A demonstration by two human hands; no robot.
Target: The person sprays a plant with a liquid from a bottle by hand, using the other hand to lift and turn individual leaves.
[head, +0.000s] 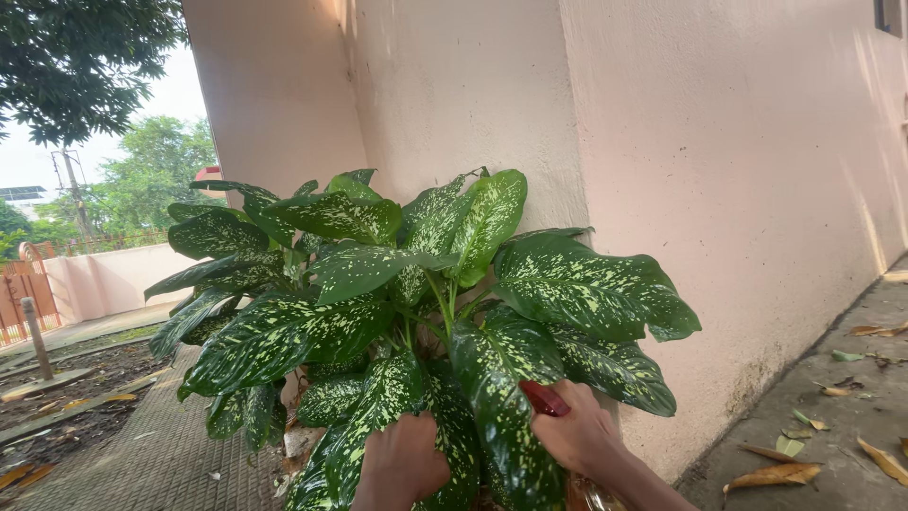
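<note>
Person is standing over a big dieffenbachia plant [416, 312], dark green leaves speckled cream, growing right against the corner of a pale pink wall [738, 170]. Left hand [399, 466] is reaching in low among the lower leaves, fingers curled round what looks like a stem or leaf base, probably steadying it or parting the foliage; what exactly it is gripping is hidden by leaves. Right hand [577, 437] is clenching a red handle [543, 399], likely pruning shears, the working end tucked behind a long speckled leaf [499, 407], so the blades are not showing. Tool is pointing inward toward the plant's centre, just beside the left hand, seemingly to reach stems near the base. Dry fallen leaves [851, 416] are lying on the concrete path [832, 473] to the right; a paved strip [161, 454] is running along the left, with trees [76, 66] beyond.
</note>
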